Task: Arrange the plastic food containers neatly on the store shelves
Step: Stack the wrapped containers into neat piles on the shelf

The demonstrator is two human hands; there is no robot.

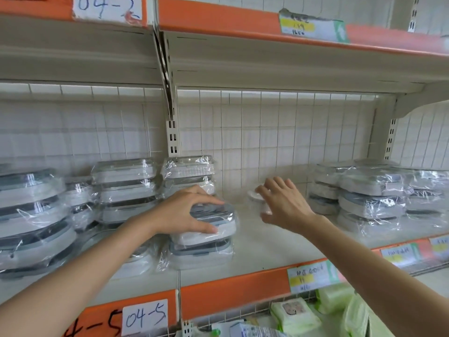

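Left hand: the left hand lies on top of a wrapped container, fingers spread over the lid and thumb curled along its front edge, clamped on it.
Container: topmost of a two-high stack at the front of the shelf, sitting slightly askew on the one below.
Right hand: the right hand reaches toward a small clear container deeper on the shelf; fingers apart, whether they touch it cannot be told.
Neighbours: wrapped stacks at left and right.
Labels: handwritten tag "04-5" on the orange shelf edge.
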